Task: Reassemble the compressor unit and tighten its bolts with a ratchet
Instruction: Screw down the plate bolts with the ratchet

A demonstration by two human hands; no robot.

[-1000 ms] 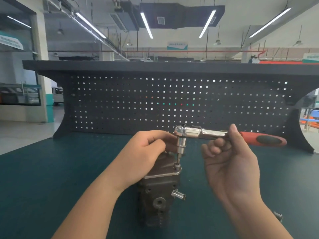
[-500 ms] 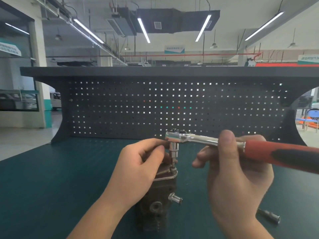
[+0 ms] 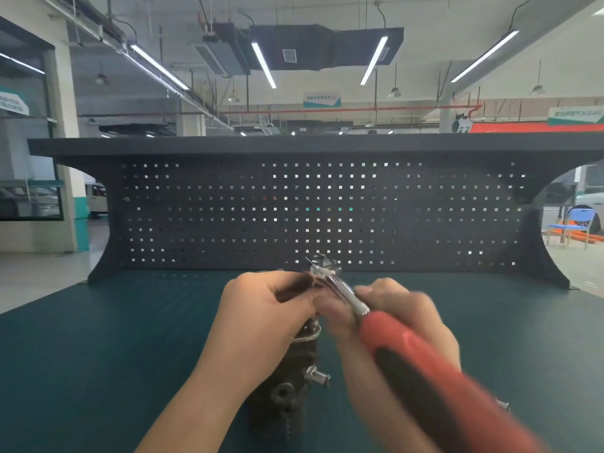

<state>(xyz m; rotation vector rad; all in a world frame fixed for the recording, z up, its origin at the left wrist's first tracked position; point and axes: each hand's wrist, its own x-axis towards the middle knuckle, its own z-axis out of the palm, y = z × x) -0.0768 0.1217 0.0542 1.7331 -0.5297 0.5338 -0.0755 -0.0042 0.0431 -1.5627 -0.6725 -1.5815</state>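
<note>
The dark metal compressor unit [image 3: 284,393] stands upright on the green bench mat, a short chrome fitting [image 3: 318,377] sticking out of its right side. My left hand [image 3: 264,318] curls over the unit's top and hides it. The ratchet [image 3: 421,371] has a chrome head and a red and black handle. Its head sits above the unit, by my left fingers, and the handle slants toward me at the lower right. My right hand [image 3: 408,318] grips the ratchet's chrome shank, blurred by motion. The socket and bolt are hidden behind my fingers.
A dark pegboard back panel [image 3: 327,210] closes off the far edge of the bench. A small loose metal part [image 3: 501,404] lies on the green mat [image 3: 114,354] to the right, partly behind the ratchet handle. Beyond the bench is an open workshop floor.
The ratchet handle has swung from pointing right to slanting toward me at the lower right. My right hand followed it. My left hand stayed on top of the unit.
</note>
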